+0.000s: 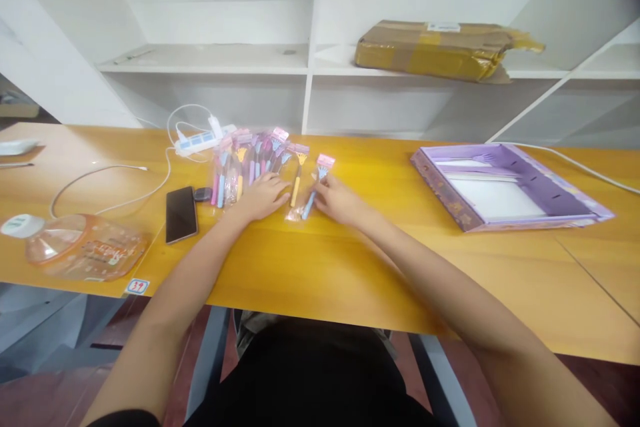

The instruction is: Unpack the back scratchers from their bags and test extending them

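Observation:
Several back scratchers with small hand-shaped heads lie in clear wrappers in a pile, in pink, blue, yellow and purple. My left hand rests over the near right side of this pile, its fingers stretched out. To its right lies a yellow wrapped back scratcher. Beside that one, my right hand pinches a blue wrapped back scratcher by its side; the pink label shows at its top. The palm side of each hand is hidden.
A purple box tray with white sheets inside stands at the right. Left of the pile are a phone, a power strip with white cables and a large bottle on its side. A taped carton sits on the shelf.

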{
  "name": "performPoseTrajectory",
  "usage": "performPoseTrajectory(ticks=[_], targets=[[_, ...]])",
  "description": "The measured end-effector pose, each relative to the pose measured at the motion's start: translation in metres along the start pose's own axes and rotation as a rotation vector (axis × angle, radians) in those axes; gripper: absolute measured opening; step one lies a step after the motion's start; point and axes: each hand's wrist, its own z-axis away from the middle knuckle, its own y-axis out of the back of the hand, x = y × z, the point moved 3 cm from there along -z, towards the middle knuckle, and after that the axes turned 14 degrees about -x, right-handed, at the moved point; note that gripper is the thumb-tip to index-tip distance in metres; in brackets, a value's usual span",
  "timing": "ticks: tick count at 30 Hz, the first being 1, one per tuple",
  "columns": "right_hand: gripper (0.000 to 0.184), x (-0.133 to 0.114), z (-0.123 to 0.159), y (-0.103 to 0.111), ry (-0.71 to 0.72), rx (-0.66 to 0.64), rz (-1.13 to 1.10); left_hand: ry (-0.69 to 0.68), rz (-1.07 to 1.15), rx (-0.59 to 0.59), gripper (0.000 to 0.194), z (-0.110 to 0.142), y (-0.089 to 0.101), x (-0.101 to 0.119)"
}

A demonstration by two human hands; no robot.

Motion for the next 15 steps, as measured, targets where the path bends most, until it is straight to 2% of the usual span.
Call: performPoseTrajectory(ticks=[3,5,7,9,12,15], targets=[[0.044,-0.029,0.067,-0.005,0.097,-0.054,0.076,-0.030,0.014,-0.003,0.038,0.002,0.012,0.015],[0.054,-0.048,0.108,-0.008,0.118,-0.063,0.113,-0.039,0.023,-0.048,0.035,0.005,0.019,0.038],[0.055,-0.063,0.140,-0.013,0.084,-0.043,0.134,-0.016,0.026,-0.134,0.034,0.010,0.021,0.071],[0.054,-0.075,0.160,-0.021,0.063,-0.007,0.150,0.013,0.016,-0.204,0.037,0.019,0.017,0.107],[0.048,-0.093,0.175,-0.034,0.076,0.022,0.140,0.022,-0.038,-0.265,0.046,0.037,0.006,0.153],[0.036,-0.108,0.182,-0.039,0.136,-0.022,0.021,0.067,-0.015,-0.310,0.044,0.061,-0.002,0.177]])
